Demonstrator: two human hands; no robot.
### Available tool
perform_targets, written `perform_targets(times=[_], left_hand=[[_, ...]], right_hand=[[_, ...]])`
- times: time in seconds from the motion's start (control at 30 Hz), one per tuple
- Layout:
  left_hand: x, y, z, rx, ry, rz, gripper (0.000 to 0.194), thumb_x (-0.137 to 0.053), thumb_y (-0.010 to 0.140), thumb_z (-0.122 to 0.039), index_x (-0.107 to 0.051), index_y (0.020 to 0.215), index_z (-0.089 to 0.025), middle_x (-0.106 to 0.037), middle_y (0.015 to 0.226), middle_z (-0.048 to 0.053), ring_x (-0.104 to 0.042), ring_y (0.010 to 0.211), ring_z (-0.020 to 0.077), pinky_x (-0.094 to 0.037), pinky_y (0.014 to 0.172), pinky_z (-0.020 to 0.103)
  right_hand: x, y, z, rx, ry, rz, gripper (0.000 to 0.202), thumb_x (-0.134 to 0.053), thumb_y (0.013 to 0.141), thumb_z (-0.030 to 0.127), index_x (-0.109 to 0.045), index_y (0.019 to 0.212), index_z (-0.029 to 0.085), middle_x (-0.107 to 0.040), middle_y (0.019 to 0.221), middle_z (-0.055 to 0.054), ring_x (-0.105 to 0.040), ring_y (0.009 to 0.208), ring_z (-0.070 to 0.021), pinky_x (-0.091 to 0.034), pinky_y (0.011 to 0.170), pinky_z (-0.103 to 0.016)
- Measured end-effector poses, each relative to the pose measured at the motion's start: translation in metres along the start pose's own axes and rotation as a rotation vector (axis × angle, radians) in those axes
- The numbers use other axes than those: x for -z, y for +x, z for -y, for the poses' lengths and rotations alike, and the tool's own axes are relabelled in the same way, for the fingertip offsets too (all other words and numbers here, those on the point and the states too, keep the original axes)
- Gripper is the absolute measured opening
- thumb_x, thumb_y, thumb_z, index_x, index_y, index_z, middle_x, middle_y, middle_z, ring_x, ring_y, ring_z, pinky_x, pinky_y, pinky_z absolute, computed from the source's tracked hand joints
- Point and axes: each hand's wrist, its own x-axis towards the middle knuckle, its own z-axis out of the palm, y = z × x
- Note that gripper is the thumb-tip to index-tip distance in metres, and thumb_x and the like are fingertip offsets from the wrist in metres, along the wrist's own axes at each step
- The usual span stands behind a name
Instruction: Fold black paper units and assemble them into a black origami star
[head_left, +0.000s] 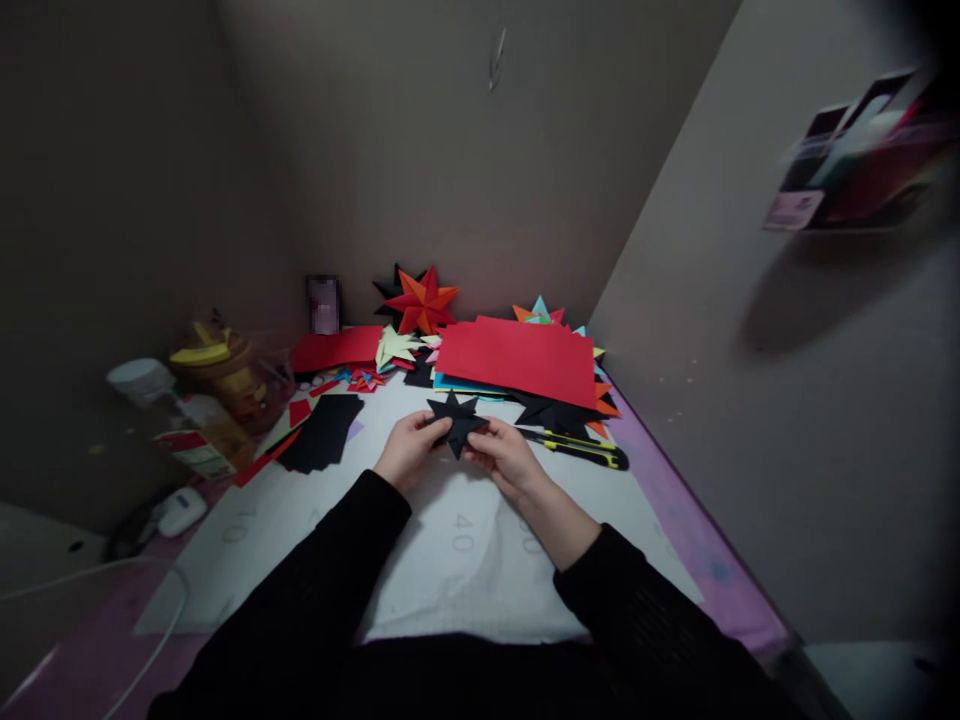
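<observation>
Between my two hands is a black folded paper star (457,422), held up over the white sheet (420,590). My left hand (411,448) pinches its left points, thumb on top. On the opposite side my right hand (504,455) grips the right points with thumb and fingers. Just right of that hand lies a utility knife (581,448) with a yellow and black handle. Left of my left hand, black paper strips (322,432) are fanned out, with red pieces beside them. Behind the star sits a stack of red paper (517,358).
Finished paper stars, including a red and orange one (424,302), stand along the back wall. At left are a white-capped bottle (199,430), a yellow-lidded cup (221,370) and a white charger (180,511). A phone (324,304) leans at the back. A wall holder (855,160) hangs at right.
</observation>
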Motion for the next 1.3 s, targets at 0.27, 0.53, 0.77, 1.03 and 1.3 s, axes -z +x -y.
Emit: perform_targets(times=[0.27,0.53,0.77,1.03,1.3], left_hand=[[-0.013,-0.003,0.018,0.035,-0.142,-0.017,0.028,-0.075,0.060,-0.028,-0.056,0.074,-0.014,-0.060,0.064,-0.002,-0.053,0.055,0.0073,-0.040,0.056,0.020],[-0.013,-0.011,0.013,0.075,-0.080,0.158,0.034,-0.076,0.060,-0.028,-0.061,0.087,-0.013,-0.064,0.078,0.003,-0.059,0.066,0.0111,-0.044,0.061,0.023],[0.006,-0.005,-0.003,0.068,0.227,0.190,0.035,-0.079,0.054,-0.028,-0.065,0.079,-0.009,-0.062,0.060,0.002,-0.054,0.052,0.0097,-0.040,0.054,0.022],[0.000,0.000,0.010,-0.004,0.062,0.013,0.032,-0.077,0.057,-0.031,-0.063,0.077,-0.010,-0.058,0.057,-0.001,-0.049,0.050,0.0076,-0.036,0.052,0.020],[-0.003,-0.001,0.008,-0.003,0.051,0.029,0.039,-0.077,0.055,-0.029,-0.061,0.085,-0.010,-0.046,0.046,-0.007,-0.042,0.044,0.0051,-0.032,0.048,0.019]], right_hand=[[-0.009,0.001,-0.015,0.115,-0.015,-0.182,0.032,-0.076,0.055,0.033,-0.061,0.077,0.015,-0.063,0.066,0.000,-0.054,0.053,-0.0102,-0.039,0.048,-0.021],[-0.003,0.001,0.000,0.132,-0.200,-0.236,0.025,-0.072,0.056,0.029,-0.065,0.072,0.012,-0.064,0.061,-0.002,-0.054,0.051,-0.0124,-0.039,0.048,-0.023],[0.004,-0.001,0.011,0.118,-0.444,0.005,0.022,-0.072,0.056,0.025,-0.066,0.071,0.011,-0.063,0.060,-0.002,-0.054,0.052,-0.0124,-0.041,0.051,-0.024],[0.008,0.006,0.005,0.213,-0.379,-0.203,0.026,-0.069,0.060,0.040,-0.060,0.059,0.016,-0.053,0.047,0.003,-0.042,0.044,-0.0094,-0.030,0.046,-0.023],[0.006,0.004,0.004,0.288,-0.496,-0.188,0.026,-0.066,0.064,0.040,-0.057,0.053,0.017,-0.050,0.046,0.004,-0.040,0.046,-0.0098,-0.029,0.047,-0.023]])
